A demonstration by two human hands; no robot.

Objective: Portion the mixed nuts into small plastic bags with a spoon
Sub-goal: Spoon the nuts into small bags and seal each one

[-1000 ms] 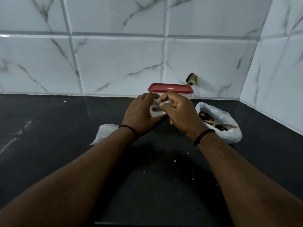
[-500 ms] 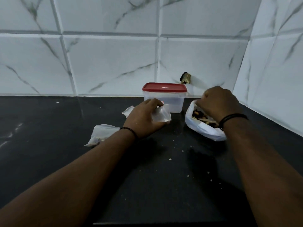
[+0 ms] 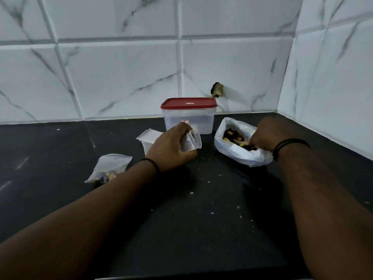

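Observation:
My left hand (image 3: 171, 148) grips a small clear plastic bag (image 3: 191, 140) just above the black counter, in front of the tub. To its right lies a large white bag (image 3: 245, 156), open, with mixed nuts (image 3: 232, 135) inside. My right hand (image 3: 266, 134) reaches into that bag, its fingers curled round the handle of a wooden spoon (image 3: 239, 142) that lies among the nuts. The spoon's bowl is hidden. A small bag with nuts in it (image 3: 110, 167) lies on the counter to the left.
A clear tub with a red lid (image 3: 188, 116) stands against the tiled wall. Some empty small bags (image 3: 148, 138) lie behind my left hand. Crumbs dot the black counter (image 3: 201, 209). A tiled side wall closes the right; a brass fitting (image 3: 217, 90) sticks out above the tub.
My right hand left the small bag, moved right into the large white bag and took hold of the spoon. My left hand keeps the small bag, now a little lower.

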